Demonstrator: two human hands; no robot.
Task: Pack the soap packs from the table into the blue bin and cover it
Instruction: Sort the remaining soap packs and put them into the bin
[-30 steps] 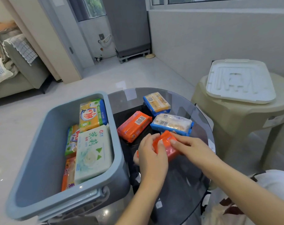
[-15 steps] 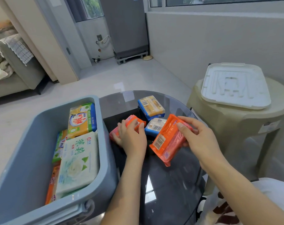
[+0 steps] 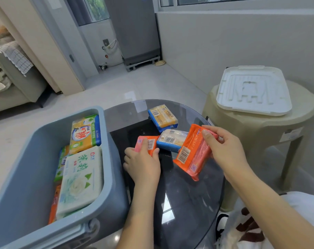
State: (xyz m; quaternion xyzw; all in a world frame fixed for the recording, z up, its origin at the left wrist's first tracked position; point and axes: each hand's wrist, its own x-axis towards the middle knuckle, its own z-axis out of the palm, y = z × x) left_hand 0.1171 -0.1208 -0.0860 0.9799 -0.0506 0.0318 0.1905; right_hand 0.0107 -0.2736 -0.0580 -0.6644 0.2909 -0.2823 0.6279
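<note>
At frame centre the left hand [image 3: 143, 163] gripped an orange soap pack [image 3: 147, 143] lying on the glass worktop [image 3: 188, 203], the right hand [image 3: 224, 150] pinched another orange soap pack [image 3: 192, 153] aloft, and the blue bin [image 3: 27, 168] sat lower left, its white lid [image 3: 253, 90] upper right.

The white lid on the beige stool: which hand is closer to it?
Right. The right hand holds an orange soap pack over the table's stool-side edge, below the white lid. The left hand grips another orange pack near the blue bin, farther away.
</note>
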